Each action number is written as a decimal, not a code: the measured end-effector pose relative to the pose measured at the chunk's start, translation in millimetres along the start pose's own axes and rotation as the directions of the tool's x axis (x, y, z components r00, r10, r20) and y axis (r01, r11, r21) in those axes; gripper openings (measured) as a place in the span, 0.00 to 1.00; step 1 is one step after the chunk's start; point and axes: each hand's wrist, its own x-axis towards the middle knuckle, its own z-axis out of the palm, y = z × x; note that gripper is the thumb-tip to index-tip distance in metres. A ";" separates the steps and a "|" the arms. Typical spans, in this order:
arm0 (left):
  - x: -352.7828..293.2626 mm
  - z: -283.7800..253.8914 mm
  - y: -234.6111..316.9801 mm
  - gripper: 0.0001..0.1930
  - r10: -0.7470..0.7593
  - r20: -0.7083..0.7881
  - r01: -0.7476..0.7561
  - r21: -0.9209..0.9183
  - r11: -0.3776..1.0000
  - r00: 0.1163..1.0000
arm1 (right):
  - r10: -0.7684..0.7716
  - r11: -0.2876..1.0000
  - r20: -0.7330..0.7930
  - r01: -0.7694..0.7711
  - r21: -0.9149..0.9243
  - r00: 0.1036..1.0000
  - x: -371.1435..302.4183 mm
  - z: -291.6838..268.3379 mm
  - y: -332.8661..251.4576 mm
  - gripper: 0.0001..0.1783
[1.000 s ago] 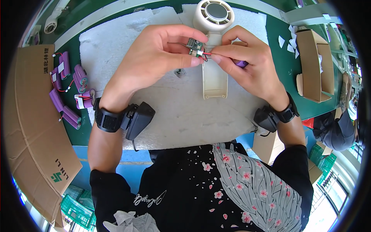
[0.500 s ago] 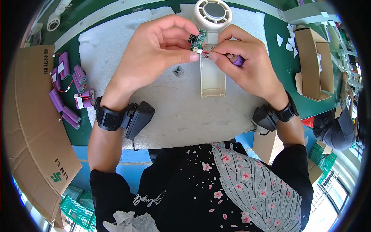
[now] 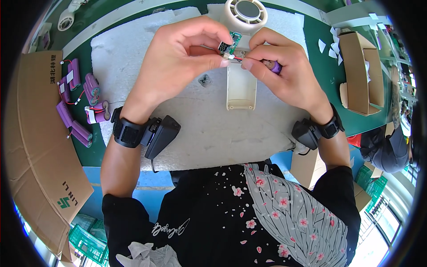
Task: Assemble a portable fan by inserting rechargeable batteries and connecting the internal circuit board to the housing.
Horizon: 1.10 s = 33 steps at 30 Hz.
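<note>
The circuit board (image 3: 235,39) has turned, its long axis slanting away rightward.

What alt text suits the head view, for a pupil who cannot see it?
A person's left hand holds a small green circuit board while the right hand pinches its thin wires and holds a purple battery. A cream fan housing lies on a pale sheet below; purple battery packs are at left, an open cardboard box at right.

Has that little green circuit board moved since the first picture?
Yes: the circuit board has moved up the picture and slightly right, judged against the dark spot in the foam sheet.
</note>
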 end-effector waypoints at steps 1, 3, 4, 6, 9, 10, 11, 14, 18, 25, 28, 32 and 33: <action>-0.2 -0.3 -0.1 0.14 -0.001 0.001 0.001 0.001 1.000 1.000 | 0.000 1.000 -0.001 0.000 0.001 1.000 -0.1 0.2 -0.5 0.03; -0.7 -0.8 -0.4 0.14 0.016 0.008 -0.016 0.029 0.999 1.000 | 0.015 1.000 0.009 -0.015 -0.005 1.000 0.1 0.4 -2.4 0.03; -0.6 -0.9 -0.5 0.14 0.025 0.012 -0.026 0.044 0.999 1.000 | 0.022 1.000 0.014 -0.022 -0.008 1.000 0.3 0.2 -2.9 0.03; -0.1 -1.5 -0.8 0.13 0.017 0.014 -0.018 0.037 0.999 1.000 | 0.025 1.000 0.012 -0.025 -0.006 1.000 0.5 0.0 -3.0 0.03; 0.3 -1.6 -0.8 0.13 0.001 0.020 -0.002 0.023 1.000 1.000 | 0.033 0.999 0.007 -0.033 -0.001 0.999 0.3 -0.2 -2.7 0.03; 0.1 -1.2 -0.6 0.13 -0.007 0.022 0.007 0.013 1.000 1.000 | 0.034 0.999 0.011 -0.034 0.000 0.999 0.0 -0.4 -2.6 0.03; -0.2 -0.7 -0.5 0.13 -0.015 0.023 0.015 0.003 1.000 1.000 | 0.035 0.999 0.016 -0.035 0.002 0.999 -0.3 -0.6 -2.6 0.03; 0.2 0.0 -4.9 0.13 0.005 0.028 -0.005 -0.016 1.000 1.000 | 0.034 0.999 0.020 -0.034 0.004 0.999 -0.1 -1.0 -2.0 0.03; 0.6 1.5 -9.1 0.12 0.070 0.026 -0.069 -0.031 0.997 0.997 | 0.022 1.000 0.020 -0.022 -0.010 1.000 0.9 -1.7 -1.0 0.03; 0.6 8.0 -3.0 0.16 0.005 -0.043 -0.007 -0.054 0.999 0.999 | -0.089 0.988 -0.022 0.085 -0.132 0.996 -2.6 1.8 -1.9 0.05; 1.0 6.5 -4.9 0.19 0.001 -0.016 -0.001 -0.007 1.000 1.000 | -0.151 0.975 -0.035 0.143 -0.171 0.988 -2.0 3.6 -5.4 0.05; 0.2 7.7 -8.4 0.20 -0.005 -0.044 0.006 0.024 1.000 0.999 | -0.122 0.980 0.006 0.121 -0.158 0.993 -4.5 -0.6 -4.8 0.08; -0.3 8.0 -8.5 0.20 -0.006 -0.046 0.007 0.023 1.000 0.999 | -0.122 0.980 0.007 0.121 -0.156 0.993 -4.7 1.1 -5.0 0.08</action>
